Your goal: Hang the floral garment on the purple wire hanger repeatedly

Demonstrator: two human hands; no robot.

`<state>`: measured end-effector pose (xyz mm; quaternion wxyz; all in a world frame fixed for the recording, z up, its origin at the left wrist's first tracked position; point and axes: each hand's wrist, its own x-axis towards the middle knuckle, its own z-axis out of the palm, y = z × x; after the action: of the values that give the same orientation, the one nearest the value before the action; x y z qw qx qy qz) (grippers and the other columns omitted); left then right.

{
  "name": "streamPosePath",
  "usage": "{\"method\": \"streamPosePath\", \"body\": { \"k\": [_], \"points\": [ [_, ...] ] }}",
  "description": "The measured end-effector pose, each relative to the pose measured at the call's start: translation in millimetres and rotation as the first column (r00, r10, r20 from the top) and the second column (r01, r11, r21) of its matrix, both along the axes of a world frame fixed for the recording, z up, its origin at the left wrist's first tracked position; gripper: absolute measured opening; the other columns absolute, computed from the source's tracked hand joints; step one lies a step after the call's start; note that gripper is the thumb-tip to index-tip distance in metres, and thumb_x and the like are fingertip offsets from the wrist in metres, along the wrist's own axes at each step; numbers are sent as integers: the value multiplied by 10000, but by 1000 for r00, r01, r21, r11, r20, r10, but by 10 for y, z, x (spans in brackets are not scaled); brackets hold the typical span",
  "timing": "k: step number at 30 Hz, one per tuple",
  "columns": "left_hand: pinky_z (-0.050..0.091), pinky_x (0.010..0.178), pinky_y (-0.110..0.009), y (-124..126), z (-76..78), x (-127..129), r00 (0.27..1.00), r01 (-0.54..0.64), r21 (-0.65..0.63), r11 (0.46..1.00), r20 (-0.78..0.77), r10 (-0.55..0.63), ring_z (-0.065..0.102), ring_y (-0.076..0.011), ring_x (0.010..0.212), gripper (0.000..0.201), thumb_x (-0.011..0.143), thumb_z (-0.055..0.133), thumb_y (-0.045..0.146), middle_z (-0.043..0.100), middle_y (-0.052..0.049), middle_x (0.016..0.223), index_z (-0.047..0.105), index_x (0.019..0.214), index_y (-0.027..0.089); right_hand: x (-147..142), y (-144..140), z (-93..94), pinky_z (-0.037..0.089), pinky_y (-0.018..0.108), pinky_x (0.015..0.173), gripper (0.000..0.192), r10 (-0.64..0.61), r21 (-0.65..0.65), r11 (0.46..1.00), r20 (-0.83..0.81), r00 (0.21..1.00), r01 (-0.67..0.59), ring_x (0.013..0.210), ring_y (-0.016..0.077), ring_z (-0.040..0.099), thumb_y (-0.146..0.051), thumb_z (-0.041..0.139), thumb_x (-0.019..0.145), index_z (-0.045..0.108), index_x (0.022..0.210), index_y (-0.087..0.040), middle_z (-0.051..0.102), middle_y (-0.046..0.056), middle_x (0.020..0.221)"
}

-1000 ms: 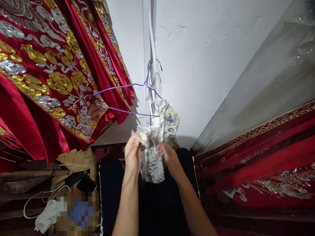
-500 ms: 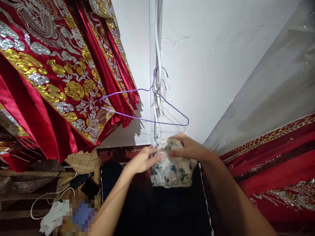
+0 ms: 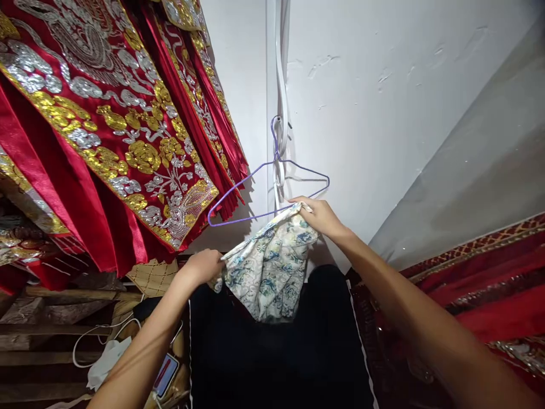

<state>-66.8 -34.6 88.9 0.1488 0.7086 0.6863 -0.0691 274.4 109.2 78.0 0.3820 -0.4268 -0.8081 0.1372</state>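
Note:
A white cloth (image 3: 270,270) with a blue, green and yellow floral print is stretched between my two hands, its upper edge slanting up to the right. My left hand (image 3: 205,266) is closed on the lower left corner. With fingers pinched, my right hand (image 3: 318,217) grips the upper right corner. The cloth's lower part hangs in folds over my black-clad lap. Just above it, a purple wire hanger (image 3: 251,218) with nothing on it hangs by its hook from a white strap; the cloth's top edge comes close to its bottom bar.
Red garments (image 3: 140,142) with gold and silver embroidery hang at the left. More red embroidered cloth (image 3: 489,284) lies at the right, below grey sheeting. A phone (image 3: 166,375), a white cable and a white tissue-like item (image 3: 108,360) lie at lower left, near wooden slats.
The bunched cloth has been spread out between my hands. My left hand moved left, my right hand slightly up. The hanger has swung round and tilted.

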Motion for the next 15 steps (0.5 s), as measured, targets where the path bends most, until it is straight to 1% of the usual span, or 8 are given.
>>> {"method": "streamPosePath", "body": {
  "k": [3,5,8,9,10,11,13,15],
  "points": [
    [496,933,-455,-37,111,-37,1000,11,194,981,11,-13,611,-350,1143,341,948,448,337,699,-182,1163,743,1017,181,231,-163,58,497,274,620,414,13,6,1000,34,999,-13,709,175,698,-257,504,913,715,1268,-278,754,11,1198],
    [442,1077,-476,-54,221,5,994,76,400,913,42,-101,516,-336,1280,359,957,412,304,655,-167,1289,743,992,168,369,-279,142,458,263,552,410,-19,15,1000,42,999,18,629,157,669,-243,501,907,718,1256,-263,764,17,1163],
    [367,1164,-486,-10,429,91,983,94,617,781,66,-170,461,-337,1338,383,957,376,288,584,-180,1397,725,919,133,481,-392,296,480,259,626,366,-15,81,997,53,999,10,793,199,716,-226,505,899,745,1175,-243,774,22,1102],
    [388,1142,-488,27,495,109,985,75,630,773,74,-157,497,-340,1301,381,953,376,295,597,-192,1371,716,908,129,488,-411,342,487,261,664,347,-2,101,995,59,998,-3,859,214,722,-225,505,900,752,1143,-240,775,22,1079],
    [429,1092,-483,72,548,117,987,60,599,798,86,-139,557,-340,1226,379,950,379,312,636,-200,1299,706,889,131,484,-422,380,490,264,699,325,5,117,993,63,998,-12,904,223,722,-226,506,902,757,1108,-236,776,22,1054],
    [477,1013,-468,123,587,116,987,53,524,850,100,-123,621,-331,1110,378,946,388,340,685,-197,1181,695,855,138,471,-428,407,488,266,723,303,6,128,992,64,998,-14,924,227,720,-227,505,904,759,1068,-232,775,22,1026],
    [524,826,-419,224,611,94,987,54,303,951,130,-98,675,-297,850,386,932,418,407,726,-154,913,665,767,160,434,-431,430,480,266,734,264,4,121,993,62,998,-12,907,221,716,-232,504,910,754,993,-224,771,19,975],
    [514,747,-385,298,584,68,982,59,187,981,167,-91,674,-277,758,369,911,451,431,720,-123,815,643,727,175,399,-432,419,473,258,716,240,13,93,996,47,999,-17,871,210,708,-244,505,915,741,941,-215,764,16,932]
  ]
}}
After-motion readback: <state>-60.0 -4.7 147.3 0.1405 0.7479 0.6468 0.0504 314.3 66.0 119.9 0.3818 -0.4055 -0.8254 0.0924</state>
